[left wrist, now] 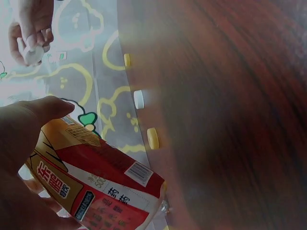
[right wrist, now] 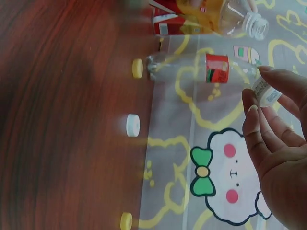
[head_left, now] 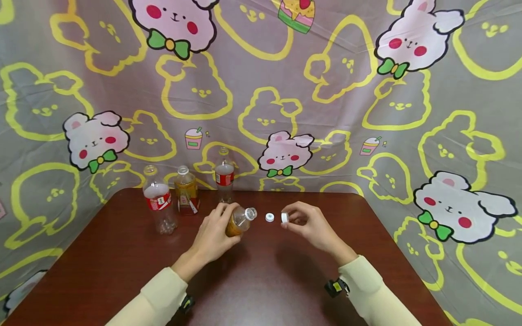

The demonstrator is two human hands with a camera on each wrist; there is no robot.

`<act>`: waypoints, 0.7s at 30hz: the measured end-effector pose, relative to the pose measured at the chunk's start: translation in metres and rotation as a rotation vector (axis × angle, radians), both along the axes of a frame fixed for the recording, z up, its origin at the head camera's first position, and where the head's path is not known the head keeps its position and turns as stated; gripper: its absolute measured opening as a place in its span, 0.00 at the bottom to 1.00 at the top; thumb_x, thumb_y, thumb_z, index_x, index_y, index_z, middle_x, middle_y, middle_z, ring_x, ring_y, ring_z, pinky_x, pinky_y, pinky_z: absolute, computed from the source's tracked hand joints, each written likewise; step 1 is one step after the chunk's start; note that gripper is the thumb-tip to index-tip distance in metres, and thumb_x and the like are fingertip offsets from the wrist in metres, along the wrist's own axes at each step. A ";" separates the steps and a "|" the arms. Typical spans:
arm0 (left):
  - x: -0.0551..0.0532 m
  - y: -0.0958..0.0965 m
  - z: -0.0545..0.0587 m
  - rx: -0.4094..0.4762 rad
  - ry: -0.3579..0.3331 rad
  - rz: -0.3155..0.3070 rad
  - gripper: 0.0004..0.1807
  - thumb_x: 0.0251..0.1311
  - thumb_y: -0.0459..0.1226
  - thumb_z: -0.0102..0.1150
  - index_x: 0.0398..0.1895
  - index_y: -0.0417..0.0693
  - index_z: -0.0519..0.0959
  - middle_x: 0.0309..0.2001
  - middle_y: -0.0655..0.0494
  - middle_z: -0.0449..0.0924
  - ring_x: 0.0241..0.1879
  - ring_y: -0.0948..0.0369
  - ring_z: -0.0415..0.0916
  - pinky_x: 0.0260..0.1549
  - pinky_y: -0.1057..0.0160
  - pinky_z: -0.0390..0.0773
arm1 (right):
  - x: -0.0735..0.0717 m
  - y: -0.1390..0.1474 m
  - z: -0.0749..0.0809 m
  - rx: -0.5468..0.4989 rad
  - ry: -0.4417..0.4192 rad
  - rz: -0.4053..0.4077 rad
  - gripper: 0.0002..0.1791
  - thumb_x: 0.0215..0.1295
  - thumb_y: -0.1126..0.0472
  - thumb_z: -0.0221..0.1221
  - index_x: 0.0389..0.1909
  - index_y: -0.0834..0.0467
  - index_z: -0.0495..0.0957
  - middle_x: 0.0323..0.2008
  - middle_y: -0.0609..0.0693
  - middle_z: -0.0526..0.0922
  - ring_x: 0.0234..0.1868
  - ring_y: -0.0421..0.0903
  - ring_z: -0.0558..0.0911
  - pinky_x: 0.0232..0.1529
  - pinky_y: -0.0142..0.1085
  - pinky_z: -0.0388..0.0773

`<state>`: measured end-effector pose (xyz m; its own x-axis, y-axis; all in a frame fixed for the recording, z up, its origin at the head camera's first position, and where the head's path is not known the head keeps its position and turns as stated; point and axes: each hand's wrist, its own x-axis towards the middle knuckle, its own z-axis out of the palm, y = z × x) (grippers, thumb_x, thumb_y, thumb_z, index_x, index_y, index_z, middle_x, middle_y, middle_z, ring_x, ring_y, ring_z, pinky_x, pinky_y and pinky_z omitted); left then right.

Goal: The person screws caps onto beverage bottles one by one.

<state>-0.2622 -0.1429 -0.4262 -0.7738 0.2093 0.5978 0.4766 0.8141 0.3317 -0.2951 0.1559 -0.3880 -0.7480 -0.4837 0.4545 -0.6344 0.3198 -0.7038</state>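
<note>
My left hand (head_left: 214,233) grips a plastic bottle (head_left: 242,219) with a red and yellow label, tilted so its uncapped mouth points right. In the left wrist view the label of this bottle (left wrist: 108,175) faces the camera, with the thumb along its side. My right hand (head_left: 311,226) pinches a white cap (head_left: 284,218) between thumb and fingers, off to the right of the bottle's mouth and apart from it. A second white cap (head_left: 269,217) lies on the table between the hands. Two yellow caps, one (right wrist: 137,68) and another (right wrist: 126,221), lie to either side of it.
At the table's left and back stand three uncapped bottles: a clear one with a red label (head_left: 158,203), an amber-filled one (head_left: 186,194) and another clear one with a red label (head_left: 224,176). A patterned cloth (head_left: 334,113) hangs behind the brown table (head_left: 261,280).
</note>
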 end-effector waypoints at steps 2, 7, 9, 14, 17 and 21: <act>0.002 0.002 -0.001 -0.025 -0.005 -0.012 0.45 0.35 0.42 0.81 0.64 0.54 0.73 0.50 0.54 0.74 0.44 0.51 0.76 0.39 0.47 0.77 | 0.002 -0.003 -0.001 -0.003 -0.008 0.009 0.16 0.57 0.63 0.73 0.45 0.49 0.82 0.39 0.45 0.85 0.37 0.44 0.87 0.37 0.35 0.81; 0.007 0.007 -0.004 -0.063 -0.035 -0.045 0.46 0.36 0.43 0.81 0.65 0.55 0.73 0.52 0.52 0.74 0.47 0.51 0.74 0.43 0.47 0.75 | 0.007 -0.011 -0.006 -0.009 -0.007 0.051 0.14 0.58 0.62 0.73 0.45 0.52 0.83 0.39 0.47 0.87 0.36 0.43 0.87 0.36 0.36 0.82; 0.008 0.009 -0.005 -0.073 -0.053 -0.056 0.46 0.36 0.43 0.81 0.65 0.55 0.72 0.53 0.52 0.73 0.48 0.51 0.74 0.44 0.47 0.74 | 0.009 -0.014 -0.009 -0.017 -0.005 0.068 0.14 0.58 0.61 0.72 0.45 0.53 0.84 0.39 0.47 0.87 0.36 0.43 0.88 0.37 0.36 0.83; 0.012 0.013 -0.008 -0.084 -0.069 -0.082 0.45 0.37 0.42 0.81 0.66 0.54 0.72 0.52 0.51 0.73 0.48 0.50 0.73 0.45 0.47 0.72 | 0.013 -0.021 -0.014 -0.037 -0.017 0.075 0.13 0.59 0.60 0.72 0.45 0.53 0.85 0.39 0.46 0.87 0.36 0.43 0.87 0.37 0.36 0.83; 0.013 0.015 -0.008 -0.090 -0.079 -0.089 0.45 0.38 0.41 0.82 0.66 0.54 0.72 0.52 0.51 0.72 0.48 0.50 0.73 0.45 0.47 0.72 | 0.014 -0.023 -0.014 -0.045 -0.029 0.077 0.13 0.58 0.61 0.73 0.44 0.54 0.85 0.39 0.45 0.86 0.36 0.43 0.87 0.37 0.36 0.83; 0.014 0.018 -0.008 -0.104 -0.098 -0.090 0.46 0.38 0.42 0.83 0.67 0.55 0.71 0.52 0.51 0.72 0.48 0.51 0.72 0.46 0.46 0.72 | 0.014 -0.027 -0.015 -0.050 -0.028 0.103 0.13 0.59 0.62 0.72 0.45 0.56 0.84 0.39 0.48 0.87 0.36 0.44 0.88 0.36 0.37 0.83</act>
<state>-0.2486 -0.1246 -0.4341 -0.8027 0.3374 0.4918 0.5188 0.8018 0.2966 -0.2813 0.1292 -0.4031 -0.7078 -0.5363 0.4597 -0.6423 0.2178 -0.7349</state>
